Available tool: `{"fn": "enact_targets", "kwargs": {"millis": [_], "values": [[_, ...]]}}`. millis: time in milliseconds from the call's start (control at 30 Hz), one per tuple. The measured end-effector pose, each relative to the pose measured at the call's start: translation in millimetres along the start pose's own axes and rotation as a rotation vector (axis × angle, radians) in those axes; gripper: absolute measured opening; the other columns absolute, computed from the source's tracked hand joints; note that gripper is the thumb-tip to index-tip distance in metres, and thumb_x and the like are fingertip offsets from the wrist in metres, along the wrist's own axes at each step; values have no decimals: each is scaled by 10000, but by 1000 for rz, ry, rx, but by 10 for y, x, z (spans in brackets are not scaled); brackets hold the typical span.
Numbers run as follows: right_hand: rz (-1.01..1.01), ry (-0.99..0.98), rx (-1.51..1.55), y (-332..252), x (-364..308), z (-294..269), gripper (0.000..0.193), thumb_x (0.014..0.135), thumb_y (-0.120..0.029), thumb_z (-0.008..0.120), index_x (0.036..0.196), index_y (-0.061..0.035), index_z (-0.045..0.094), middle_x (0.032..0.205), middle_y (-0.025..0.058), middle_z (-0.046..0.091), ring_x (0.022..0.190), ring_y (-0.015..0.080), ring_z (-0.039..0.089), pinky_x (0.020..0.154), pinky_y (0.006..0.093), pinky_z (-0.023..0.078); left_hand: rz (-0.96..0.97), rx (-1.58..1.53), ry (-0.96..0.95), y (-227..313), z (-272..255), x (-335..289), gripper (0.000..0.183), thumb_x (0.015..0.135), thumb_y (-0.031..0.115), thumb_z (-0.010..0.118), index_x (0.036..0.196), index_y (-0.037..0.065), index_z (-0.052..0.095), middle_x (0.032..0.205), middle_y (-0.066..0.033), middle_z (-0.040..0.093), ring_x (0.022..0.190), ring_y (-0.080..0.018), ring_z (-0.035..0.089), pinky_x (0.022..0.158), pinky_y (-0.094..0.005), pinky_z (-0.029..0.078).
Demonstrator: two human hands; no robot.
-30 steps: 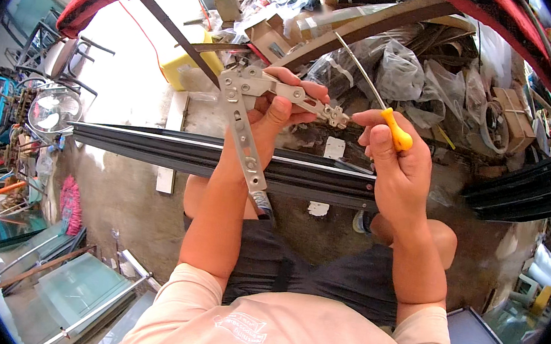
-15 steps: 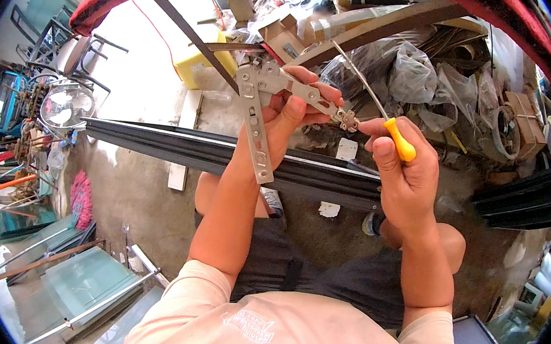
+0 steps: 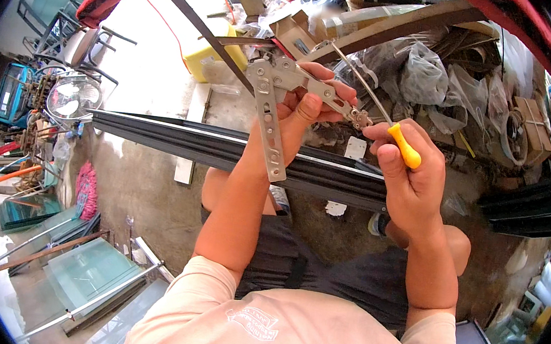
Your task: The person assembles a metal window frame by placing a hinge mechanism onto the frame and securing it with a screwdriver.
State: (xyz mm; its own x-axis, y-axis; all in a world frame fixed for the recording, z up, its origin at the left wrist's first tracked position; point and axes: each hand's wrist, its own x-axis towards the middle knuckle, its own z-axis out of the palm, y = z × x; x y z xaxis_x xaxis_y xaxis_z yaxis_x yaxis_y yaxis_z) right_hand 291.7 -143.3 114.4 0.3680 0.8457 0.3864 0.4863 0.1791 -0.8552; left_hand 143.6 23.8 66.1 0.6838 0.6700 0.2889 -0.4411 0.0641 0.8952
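My left hand (image 3: 306, 108) is closed round a silver metal window hinge (image 3: 269, 121), a jointed friction stay with riveted arms. One arm hangs down past my left wrist; the other points right to a small end bracket (image 3: 360, 118). In my right hand (image 3: 416, 177) is a screwdriver with a yellow handle (image 3: 405, 145). Its long thin shaft slants up and left, clear of the hinge. The right index fingertip is at or very near the end bracket. Below both hands, a long black profile bar (image 3: 178, 143) crosses over my knees.
Glass sheets (image 3: 94, 270) lie at lower left, near a pink mop head (image 3: 86, 191). A round fan (image 3: 73, 97) stands at left. Ahead are a yellow container (image 3: 215, 56), a brown metal beam (image 3: 398, 30) and plastic bags (image 3: 423, 73). Black profiles (image 3: 531, 202) lie at right.
The whole view has shifted slightly, so the hands and the background sit a little further right. Both grips on the hinge and the screwdriver look the same.
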Motion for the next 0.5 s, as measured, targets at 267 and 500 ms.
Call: {"fn": "enact_targets", "kwargs": {"millis": [267, 500], "values": [[0, -9, -11, -12, -22, -1, 358, 1068, -341, 694, 1075, 14, 744, 907, 136, 678, 787, 249, 681, 707, 336, 517, 2, 15, -38, -4, -18, -3, 456, 1088, 401, 644, 1398, 81, 547, 1236, -128, 757, 1197, -269, 733, 966, -378, 634], [-271, -162, -119, -32, 0, -31, 337, 970, -340, 797, 1077, -23, 753, 910, 139, 690, 805, 327, 684, 719, 400, 551, 1, -17, 4, 5, 35, -3, 422, 1087, 360, 664, 1365, 57, 570, 1187, -144, 772, 1151, -263, 749, 956, -384, 640]]}}
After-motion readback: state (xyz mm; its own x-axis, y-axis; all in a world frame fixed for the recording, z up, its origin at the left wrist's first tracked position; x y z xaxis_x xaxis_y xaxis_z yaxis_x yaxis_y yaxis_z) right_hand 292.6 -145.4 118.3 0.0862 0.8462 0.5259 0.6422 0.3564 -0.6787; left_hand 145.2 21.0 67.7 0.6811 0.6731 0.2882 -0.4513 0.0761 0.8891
